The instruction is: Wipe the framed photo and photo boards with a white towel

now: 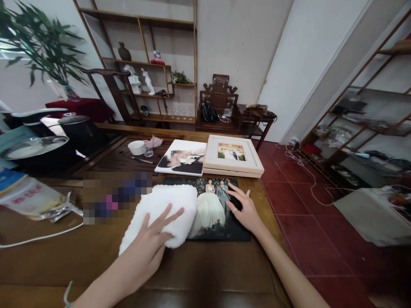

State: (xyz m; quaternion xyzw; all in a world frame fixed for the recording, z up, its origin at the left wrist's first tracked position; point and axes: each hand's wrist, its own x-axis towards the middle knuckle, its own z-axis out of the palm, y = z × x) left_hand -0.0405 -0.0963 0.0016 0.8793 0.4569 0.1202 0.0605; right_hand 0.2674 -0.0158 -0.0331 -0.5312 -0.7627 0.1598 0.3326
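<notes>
A white fluffy cloth (180, 199) lies over the left part of a dark wedding photo panel (207, 214), which shows a couple in a white gown and a grey suit. My left hand (154, 235) rests on top of the cloth with its fingers spread. On the panel's right side, my right hand (245, 209) has its fingers apart, with fingertips at the photo's surface; a ring is on one finger. Behind the panel are a white-edged photo print (186, 159) and a pale framed photo (253, 156), which appears stacked on another frame.
The wooden table (96, 265) carries a white bowl (136, 147), a small clear cup (148, 152), a lidded pan (35, 149), a dark pot (75, 128) and a plastic packet (32, 194) at left. Behind stand a chair (220, 100) and shelves (167, 64). Cables (302, 160) lie on the red floor.
</notes>
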